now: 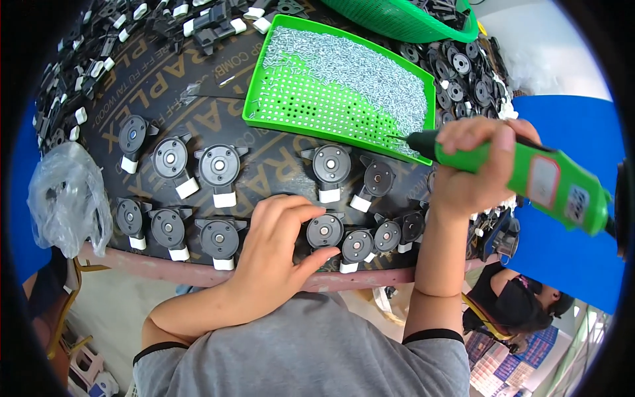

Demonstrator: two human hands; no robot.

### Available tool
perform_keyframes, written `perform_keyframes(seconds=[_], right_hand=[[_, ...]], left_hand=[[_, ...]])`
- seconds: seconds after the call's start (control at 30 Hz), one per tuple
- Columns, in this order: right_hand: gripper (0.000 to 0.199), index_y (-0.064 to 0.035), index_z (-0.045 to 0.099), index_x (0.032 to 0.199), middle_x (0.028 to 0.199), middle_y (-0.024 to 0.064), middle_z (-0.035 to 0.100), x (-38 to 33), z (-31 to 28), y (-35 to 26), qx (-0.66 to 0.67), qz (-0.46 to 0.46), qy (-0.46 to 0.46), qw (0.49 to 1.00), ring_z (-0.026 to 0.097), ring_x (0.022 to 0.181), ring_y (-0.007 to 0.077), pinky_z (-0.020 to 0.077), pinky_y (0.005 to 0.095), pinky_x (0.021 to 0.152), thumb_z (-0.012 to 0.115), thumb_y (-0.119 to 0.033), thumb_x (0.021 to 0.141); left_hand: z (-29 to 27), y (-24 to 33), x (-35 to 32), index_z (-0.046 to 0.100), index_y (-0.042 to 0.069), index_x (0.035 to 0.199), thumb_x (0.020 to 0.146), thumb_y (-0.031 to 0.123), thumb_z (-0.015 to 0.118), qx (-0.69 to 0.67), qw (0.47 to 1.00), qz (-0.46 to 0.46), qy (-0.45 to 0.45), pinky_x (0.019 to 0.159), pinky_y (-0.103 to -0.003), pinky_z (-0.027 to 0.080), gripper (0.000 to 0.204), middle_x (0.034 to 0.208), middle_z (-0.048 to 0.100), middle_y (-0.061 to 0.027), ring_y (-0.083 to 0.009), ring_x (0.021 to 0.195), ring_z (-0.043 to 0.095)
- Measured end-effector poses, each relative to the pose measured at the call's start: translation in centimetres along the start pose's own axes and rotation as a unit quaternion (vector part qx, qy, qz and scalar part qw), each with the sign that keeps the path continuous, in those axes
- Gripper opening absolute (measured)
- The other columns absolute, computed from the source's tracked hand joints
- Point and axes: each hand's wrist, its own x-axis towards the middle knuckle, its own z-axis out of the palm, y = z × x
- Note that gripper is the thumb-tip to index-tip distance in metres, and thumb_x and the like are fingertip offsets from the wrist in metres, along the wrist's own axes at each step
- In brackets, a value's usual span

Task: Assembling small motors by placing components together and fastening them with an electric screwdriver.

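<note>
While hands steady parts, screwdriver hovers right.

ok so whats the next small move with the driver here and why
Probably swing the green driver down from the screw tray to the round black part that the left hand steadies. The right hand holds the driver's tip at the tray's edge among the screws, away from the part, and the left fingers already pinch that part.

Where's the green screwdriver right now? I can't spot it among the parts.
In the head view, the green screwdriver is at the right, held in the right hand, its tip at the green tray of screws.
</note>
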Motion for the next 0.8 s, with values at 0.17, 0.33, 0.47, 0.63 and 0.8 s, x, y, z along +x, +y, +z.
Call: perform_keyframes(seconds=[0.17,0.33,0.47,0.63,0.8], right_hand=[[0.033,-0.002,0.049,0.119,0.073,0.0056,0.047,-1.1,1.0,-8.1,0.089,0.013,-0.124,0.988,0.045,0.059,0.0166,0.0394,0.0317,0.05,0.037,-0.028,0.103],[0.025,-0.0036,0.043,0.117,0.071,0.007,0.053,-4.6,3.6,-8.3,0.124,0.006,-0.236,0.964,0.055,0.055,0.0183,0.0521,0.0309,0.048,0.053,-0.019,0.099],[0.031,-0.0051,0.037,0.116,0.07,0.0079,0.054,-4.7,3.6,-7.7,0.116,0.009,-0.282,0.952,0.056,0.051,0.0187,0.0535,0.0305,0.045,0.059,-0.018,0.098],[0.029,-0.0068,0.038,0.113,0.07,0.0086,0.055,-5.1,3.6,-7.4,0.104,0.033,-0.279,0.954,0.056,0.051,0.0178,0.0531,0.0318,0.046,0.06,-0.019,0.098],[0.028,-0.0081,0.037,0.106,0.069,0.0085,0.056,-4.6,3.8,-6.9,0.095,0.047,-0.324,0.94,0.056,0.05,0.0184,0.0527,0.0334,0.047,0.062,-0.02,0.098]], left_hand=[[-0.1,0.2,0.2,0.06,0.002,0.115,0.071,0.013,0.086,-0.015,1.0,0.002,0.014,0.093,-0.042,0.044,0.052,0.116,0.059,-0.0144,-0.0344,0.109,0.054],[-0.2,-0.2,0.1,0.059,0.002,0.116,0.071,0.01,0.085,-0.028,0.999,-0.001,0.019,0.094,-0.043,0.044,0.052,0.116,0.058,-0.0137,-0.035,0.109,0.054],[-0.3,0.0,0.2,0.058,0.001,0.116,0.072,0.011,0.083,-0.033,0.999,0.008,0.009,0.095,-0.044,0.044,0.052,0.115,0.058,-0.0138,-0.0357,0.11,0.053],[-0.3,0.1,0.2,0.058,0.001,0.116,0.073,0.012,0.083,-0.033,0.999,0.003,0.007,0.095,-0.044,0.044,0.051,0.115,0.059,-0.0139,-0.0359,0.11,0.053],[-0.3,0.0,0.3,0.057,0.001,0.117,0.073,0.01,0.082,-0.024,1.0,0.017,0.004,0.094,-0.044,0.044,0.051,0.112,0.058,-0.0141,-0.0359,0.108,0.053]])
